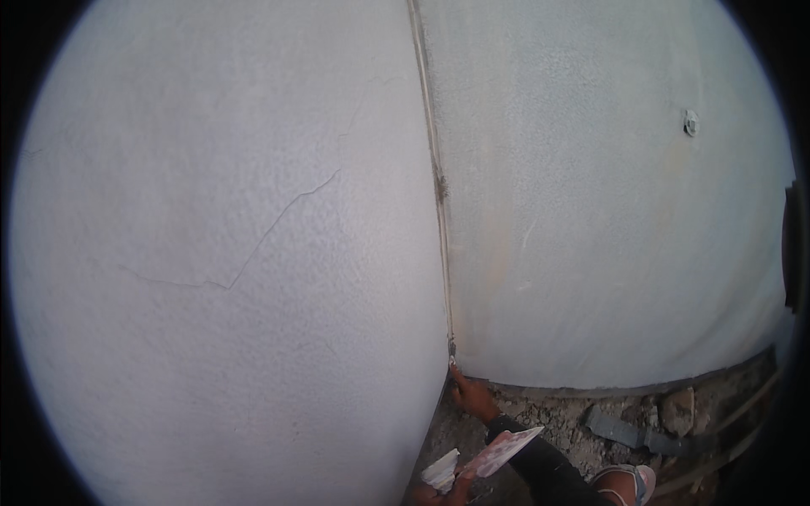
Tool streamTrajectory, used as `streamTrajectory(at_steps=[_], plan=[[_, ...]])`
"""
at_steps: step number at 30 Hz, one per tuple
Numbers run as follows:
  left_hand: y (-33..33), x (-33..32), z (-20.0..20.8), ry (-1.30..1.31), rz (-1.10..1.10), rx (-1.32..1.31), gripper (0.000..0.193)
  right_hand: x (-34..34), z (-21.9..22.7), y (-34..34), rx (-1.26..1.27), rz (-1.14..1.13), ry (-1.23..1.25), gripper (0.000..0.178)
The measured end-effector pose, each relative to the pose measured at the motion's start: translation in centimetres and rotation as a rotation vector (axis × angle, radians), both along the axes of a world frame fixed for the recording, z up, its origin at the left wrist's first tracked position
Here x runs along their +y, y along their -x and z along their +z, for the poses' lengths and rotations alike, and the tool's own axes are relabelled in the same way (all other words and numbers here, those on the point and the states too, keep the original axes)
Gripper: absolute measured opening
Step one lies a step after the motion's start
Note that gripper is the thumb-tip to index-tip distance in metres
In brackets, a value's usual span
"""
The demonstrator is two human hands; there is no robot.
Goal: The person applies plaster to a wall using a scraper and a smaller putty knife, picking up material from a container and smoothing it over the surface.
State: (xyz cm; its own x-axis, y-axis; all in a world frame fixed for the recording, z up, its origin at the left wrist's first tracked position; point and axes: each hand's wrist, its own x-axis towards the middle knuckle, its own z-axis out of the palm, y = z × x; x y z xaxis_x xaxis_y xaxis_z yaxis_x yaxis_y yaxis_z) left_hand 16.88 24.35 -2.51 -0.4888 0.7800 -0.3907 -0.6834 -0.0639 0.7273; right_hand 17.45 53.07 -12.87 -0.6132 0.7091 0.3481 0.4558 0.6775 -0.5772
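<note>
My right hand (475,398), in a dark sleeve, reaches to the bottom of the corner joint (442,228) between two pale walls. Its fingers are closed, with the index finger stretched along a small, whitish-tipped thing (453,358) touching the joint; its kind is too small to make out. Low in the view, my left hand (460,491) is partly cut off by the lower edge. It grips a flat piece with a pink and white pattern (506,451), tilted up to the right. A white, crumpled-looking piece (441,471) is beside it, seemingly in the same hand.
A thin crack (253,249) runs over the left wall (211,379). A small round fitting (691,124) sits on the right wall (591,211). Below lie rubble, a grey block (616,428) and long pieces like boards (742,413). A sandalled foot (624,482) stands there.
</note>
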Motion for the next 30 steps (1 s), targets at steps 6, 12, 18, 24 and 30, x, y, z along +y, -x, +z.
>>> streamTrajectory(at_steps=[6, 12, 18, 24, 30], plan=[[-0.4, 2.6, -1.1, -0.139, 0.040, -0.059, 0.027, 1.9, -0.7, -6.9, -0.506, 0.109, -0.101, 0.045], [-0.6, 1.2, 10.3, 0.084, -0.066, 0.184, 0.023, -0.6, 13.7, -15.3, -0.260, 0.206, 0.233, 0.044], [0.1, 1.1, 9.8, 0.123, -0.260, 0.331, 0.024, -4.6, 28.8, -18.0, -0.028, 0.292, 0.666, 0.052], [0.0, 1.7, 9.6, -0.010, -0.499, 0.768, 0.027, -11.3, 34.6, -17.4, -0.687, 0.544, 0.355, 0.034], [-1.6, 1.7, 11.1, -0.112, -0.334, 0.693, 0.030, -14.3, 32.2, -20.4, -0.704, 0.394, 0.215, 0.023]])
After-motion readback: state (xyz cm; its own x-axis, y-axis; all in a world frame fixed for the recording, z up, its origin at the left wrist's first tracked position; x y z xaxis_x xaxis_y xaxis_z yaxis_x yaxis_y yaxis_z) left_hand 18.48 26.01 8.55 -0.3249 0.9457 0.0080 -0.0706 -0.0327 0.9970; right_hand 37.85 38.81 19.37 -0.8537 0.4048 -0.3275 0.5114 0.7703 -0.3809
